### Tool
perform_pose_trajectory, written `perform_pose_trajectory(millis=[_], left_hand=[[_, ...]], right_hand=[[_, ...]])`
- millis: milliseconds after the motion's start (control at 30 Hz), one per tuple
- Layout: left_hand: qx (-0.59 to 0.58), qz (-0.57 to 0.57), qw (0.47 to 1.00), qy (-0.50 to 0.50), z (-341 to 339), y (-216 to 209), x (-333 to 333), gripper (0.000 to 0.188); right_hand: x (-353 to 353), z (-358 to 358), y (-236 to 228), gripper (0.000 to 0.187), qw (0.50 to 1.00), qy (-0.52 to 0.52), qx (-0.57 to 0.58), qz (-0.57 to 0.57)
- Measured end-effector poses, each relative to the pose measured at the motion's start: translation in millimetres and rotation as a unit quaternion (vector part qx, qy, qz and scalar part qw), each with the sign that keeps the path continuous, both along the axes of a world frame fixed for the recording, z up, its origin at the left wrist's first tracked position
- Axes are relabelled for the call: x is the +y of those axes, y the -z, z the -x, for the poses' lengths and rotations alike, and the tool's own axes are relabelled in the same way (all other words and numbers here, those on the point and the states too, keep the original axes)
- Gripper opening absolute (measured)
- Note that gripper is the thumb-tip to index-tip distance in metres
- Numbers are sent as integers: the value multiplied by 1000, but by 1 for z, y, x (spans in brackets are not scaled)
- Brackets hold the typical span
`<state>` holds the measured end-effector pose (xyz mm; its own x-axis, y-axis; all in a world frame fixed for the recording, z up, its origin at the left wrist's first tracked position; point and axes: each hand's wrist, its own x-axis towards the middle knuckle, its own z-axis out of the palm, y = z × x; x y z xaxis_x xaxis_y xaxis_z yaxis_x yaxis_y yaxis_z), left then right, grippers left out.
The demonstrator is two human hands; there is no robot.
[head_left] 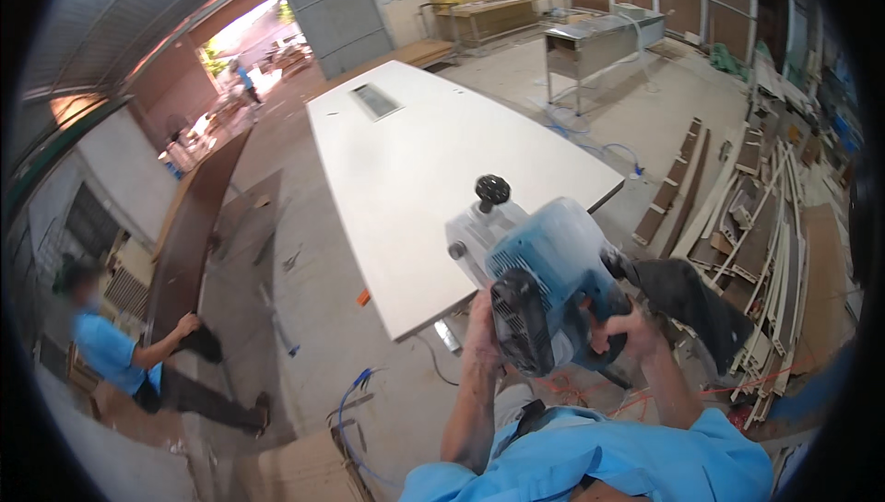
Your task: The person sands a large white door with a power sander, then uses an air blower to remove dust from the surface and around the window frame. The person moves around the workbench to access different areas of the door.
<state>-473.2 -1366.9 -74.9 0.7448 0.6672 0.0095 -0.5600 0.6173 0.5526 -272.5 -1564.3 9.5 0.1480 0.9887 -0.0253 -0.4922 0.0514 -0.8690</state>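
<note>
Both hands lift a blue power tool just off the near end of a long white panel.

The left hand (481,322) grips the blue power tool (544,281) beside its vented motor end, fingers wrapped tight; the right hand (627,331) has its fingers closed round the rear handle, by a dark dust bag (701,304). The tool (black knob on top) hangs above the floor, near the white panel (415,161). A person in blue (120,354) crouches holding a dark board (194,225), well apart at left.

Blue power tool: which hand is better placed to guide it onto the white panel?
Left, probably. The left hand grips the blue power tool on the side facing the white panel; the right hand holds its rear handle.
</note>
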Motion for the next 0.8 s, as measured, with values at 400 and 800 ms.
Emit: perform_pose_trajectory(millis=[400,800], left_hand=[[-109,74,991,-4,-130,14,294,29],[-152,304,940,33,-193,105,418,23]], right_hand=[[307,-97,-40,43,990,32,-69,116],[459,-129,-24,38,968,30,-176,177]])
